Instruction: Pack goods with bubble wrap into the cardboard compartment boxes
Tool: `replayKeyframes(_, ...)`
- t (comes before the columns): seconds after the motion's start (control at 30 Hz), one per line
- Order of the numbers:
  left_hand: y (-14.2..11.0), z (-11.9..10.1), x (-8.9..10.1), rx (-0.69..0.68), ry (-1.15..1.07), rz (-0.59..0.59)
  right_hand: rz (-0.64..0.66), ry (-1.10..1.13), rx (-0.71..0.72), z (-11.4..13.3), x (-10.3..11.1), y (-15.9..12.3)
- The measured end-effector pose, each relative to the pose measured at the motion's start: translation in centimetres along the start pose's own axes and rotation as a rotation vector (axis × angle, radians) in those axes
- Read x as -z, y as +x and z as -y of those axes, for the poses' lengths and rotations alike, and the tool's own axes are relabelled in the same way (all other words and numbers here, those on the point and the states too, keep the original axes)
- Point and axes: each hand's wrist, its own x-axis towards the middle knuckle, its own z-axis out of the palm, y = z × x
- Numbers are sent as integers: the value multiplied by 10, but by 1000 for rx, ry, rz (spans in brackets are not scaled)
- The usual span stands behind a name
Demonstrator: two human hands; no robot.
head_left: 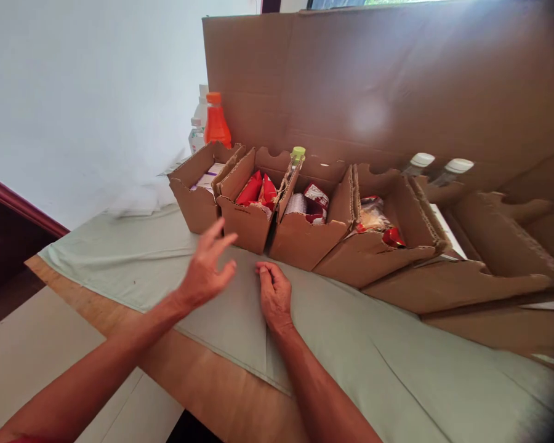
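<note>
My left hand (pixel 207 264) hovers above the pale green cloth (pixel 378 363), fingers spread and empty, just in front of the second cardboard box (pixel 244 224). My right hand (pixel 274 294) rests knuckles-up on the cloth with its fingers curled under, nothing visible in them. A row of open cardboard boxes stands right behind both hands. The second box holds red packets (pixel 258 189). The third box (pixel 305 237) holds a white and red packet (pixel 314 200). The fourth box (pixel 373 258) holds a clear packet with red (pixel 377 223).
The leftmost box (pixel 191 200) holds pale cartons. An orange bottle (pixel 216 121) and white bottles stand behind it. A green-capped bottle (pixel 298 154) and two white-capped bottles (pixel 438 166) rise behind the row. A tall cardboard sheet (pixel 397 80) backs everything. The wooden table edge (pixel 203 381) runs below the cloth.
</note>
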Motion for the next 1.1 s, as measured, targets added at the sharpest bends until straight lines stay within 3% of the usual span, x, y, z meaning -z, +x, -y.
replayKeyframes(0.1,46,21,47,-73,204,-195,16,-7,-9,1,-1,1)
replayKeyframes(0.17,77,36,71,-51,274,-156,19,-13,-8,2,-1,2)
replayKeyframes(0.23,97,47,88,-34,317,-41,16,-19,-6,2,-1,2)
replayKeyframes(0.3,103,53,98,-41,347,29,11,-19,-4,2,-2,3)
replayKeyframes(0.4,87,48,106,-70,342,-14,1,-7,-2,2,-2,4)
replayKeyframes(0.5,54,17,108,-155,304,-50,-5,16,-8,0,-3,4)
replayKeyframes(0.67,5,-76,99,-235,199,4,-49,79,-38,-2,-2,8)
replayKeyframes(0.77,-12,-100,106,-363,124,-149,-86,114,-55,-2,0,12)
replayKeyframes(0.83,-17,-85,117,-290,57,-384,-107,132,-68,0,4,12)
replayKeyframes(0.9,-15,-50,125,-24,-113,-569,-120,142,-74,5,10,4)
replayKeyframes(0.97,-10,-6,124,277,-320,-534,-114,145,-70,12,16,-12)
replayKeyframes(1.03,-7,32,114,426,-428,-442,-94,141,-59,23,20,-35)
replayKeyframes(1.1,-10,54,97,521,-542,-352,-41,133,-46,34,18,-61)
